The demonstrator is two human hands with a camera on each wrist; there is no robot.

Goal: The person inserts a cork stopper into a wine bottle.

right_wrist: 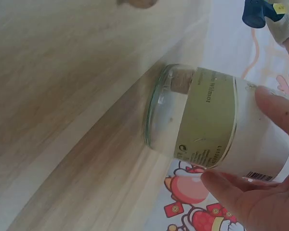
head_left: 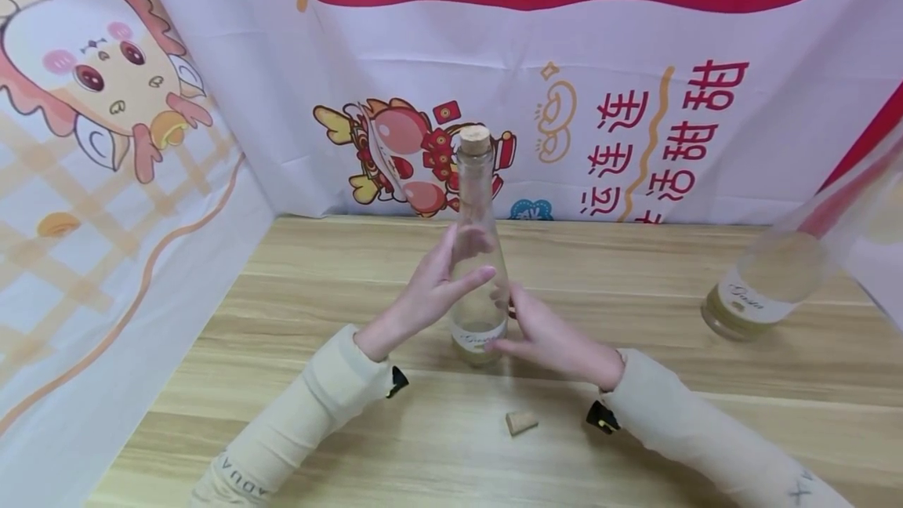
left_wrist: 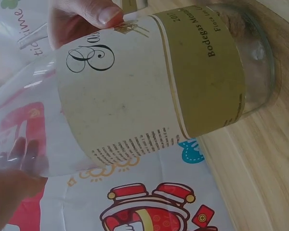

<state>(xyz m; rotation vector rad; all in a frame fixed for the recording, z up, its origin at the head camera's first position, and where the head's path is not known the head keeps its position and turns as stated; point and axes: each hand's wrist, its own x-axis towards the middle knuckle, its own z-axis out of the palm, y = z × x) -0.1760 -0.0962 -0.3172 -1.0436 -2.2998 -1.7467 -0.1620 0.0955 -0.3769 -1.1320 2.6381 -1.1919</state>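
Lying nearest on the wooden tabletop (head_left: pixel 395 457) is a loose cork (head_left: pixel 521 423). Beyond it, an upright clear bottle (head_left: pixel 474 308) carries a stopper (head_left: pixel 474 139); the left hand (head_left: pixel 439 282) has its grip curled round the middle, the right hand (head_left: pixel 546 329) holds lower. Farther right stands a second bottle (head_left: pixel 765 277). Behind hangs a red-and-white cartoon cloth (head_left: pixel 423 45).

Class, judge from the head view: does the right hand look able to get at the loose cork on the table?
Probably yes, once the right hand leaves the bottle it holds: the loose cork lies nearby on the table, and nothing visible stands between hand and cork.
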